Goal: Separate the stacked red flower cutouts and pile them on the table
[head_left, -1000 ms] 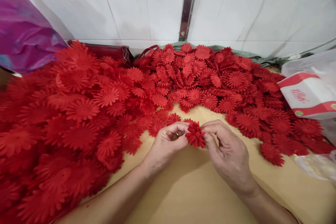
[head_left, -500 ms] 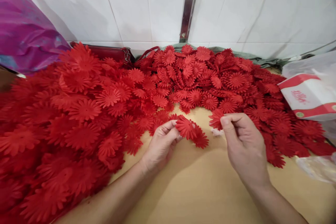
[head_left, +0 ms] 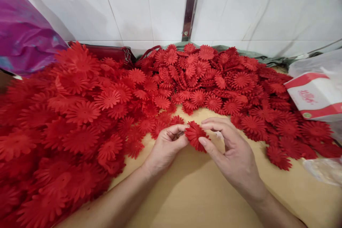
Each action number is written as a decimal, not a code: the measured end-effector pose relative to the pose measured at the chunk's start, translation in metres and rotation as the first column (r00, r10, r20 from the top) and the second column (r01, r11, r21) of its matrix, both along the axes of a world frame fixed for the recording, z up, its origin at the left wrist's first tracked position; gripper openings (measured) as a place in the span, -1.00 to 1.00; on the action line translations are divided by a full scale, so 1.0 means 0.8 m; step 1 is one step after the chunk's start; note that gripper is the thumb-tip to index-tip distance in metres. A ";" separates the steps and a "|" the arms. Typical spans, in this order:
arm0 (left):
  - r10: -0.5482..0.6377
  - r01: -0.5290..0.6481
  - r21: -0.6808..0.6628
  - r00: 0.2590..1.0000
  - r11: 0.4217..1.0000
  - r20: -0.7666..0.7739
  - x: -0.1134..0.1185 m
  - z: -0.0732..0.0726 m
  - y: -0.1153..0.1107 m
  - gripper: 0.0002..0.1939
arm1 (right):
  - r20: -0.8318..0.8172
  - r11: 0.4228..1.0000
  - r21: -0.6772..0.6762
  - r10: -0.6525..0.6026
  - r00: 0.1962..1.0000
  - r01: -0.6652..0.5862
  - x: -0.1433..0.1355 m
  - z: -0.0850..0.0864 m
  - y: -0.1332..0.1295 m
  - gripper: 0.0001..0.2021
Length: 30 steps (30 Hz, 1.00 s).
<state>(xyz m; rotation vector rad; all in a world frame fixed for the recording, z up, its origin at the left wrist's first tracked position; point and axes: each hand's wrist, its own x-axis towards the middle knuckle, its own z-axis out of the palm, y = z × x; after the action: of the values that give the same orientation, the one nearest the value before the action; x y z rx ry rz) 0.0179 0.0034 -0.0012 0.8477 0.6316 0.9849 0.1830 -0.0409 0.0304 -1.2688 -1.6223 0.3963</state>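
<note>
Over the tabletop, my left hand (head_left: 168,142) pinches red artificial flower pieces (head_left: 197,135) by their left edge, between thumb and fingers. These look like layered petal discs with rounded petals; how many are stacked I cannot tell. My right hand (head_left: 232,149) meets them from the right, thumb on the lower edge and fingertips at the upper edge. A large heap of loose red petal discs (head_left: 82,112) spreads to the left of my hands. More discs (head_left: 240,80) pile up behind and to the right, some in overlapping layers.
The pale tabletop (head_left: 187,192) lies under my forearms. At the back are a dark red purse (head_left: 107,52), green cloth (head_left: 256,54) and a tiled wall with a metal bracket (head_left: 191,7). A purple bag (head_left: 24,32) stands left; a white-and-red box (head_left: 315,94) in clear plastic sits right.
My right hand has moved left with its single petal disc to the pieces in my left hand. The discs now overlap, and the right fingers have spread around their edge.
</note>
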 end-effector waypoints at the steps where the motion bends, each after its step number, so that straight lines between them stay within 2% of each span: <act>1: -0.001 0.001 0.008 1.000 1.000 -0.004 0.000 0.000 0.000 -0.84 | -0.003 1.000 -0.018 0.010 1.000 -0.010 -0.001 -0.001 0.000 -0.86; 6: 0.027 -0.026 0.045 0.999 0.999 -0.021 0.001 0.000 0.003 -0.84 | -0.061 0.999 -0.040 0.011 0.998 -0.013 0.000 -0.006 0.002 -0.95; 12: 0.033 -0.032 0.091 0.999 0.995 -0.005 -0.001 -0.004 0.003 -0.88 | 0.042 0.998 0.052 0.017 0.999 -0.020 0.001 -0.005 0.003 -0.91; 20: 0.044 -0.037 0.114 0.997 0.993 -0.062 0.002 0.002 0.001 -0.85 | 0.140 0.993 0.116 -0.038 0.989 0.022 -0.001 0.001 0.001 -0.87; 23: 0.044 -0.036 0.109 0.996 0.993 -0.075 0.002 0.004 0.000 -0.85 | 0.120 0.995 0.088 -0.047 0.992 0.036 -0.001 0.002 -0.001 -0.87; 30: 0.037 -0.028 0.088 0.994 0.996 -0.102 0.003 0.008 -0.001 -0.82 | -0.074 0.996 -0.085 -0.029 0.997 0.023 0.002 0.000 -0.001 -0.84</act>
<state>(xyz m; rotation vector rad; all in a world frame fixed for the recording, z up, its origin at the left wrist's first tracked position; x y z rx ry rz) 0.0207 0.0024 0.0052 0.9721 0.6967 1.0086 0.1844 -0.0416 0.0301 -1.3214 -1.5377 0.4954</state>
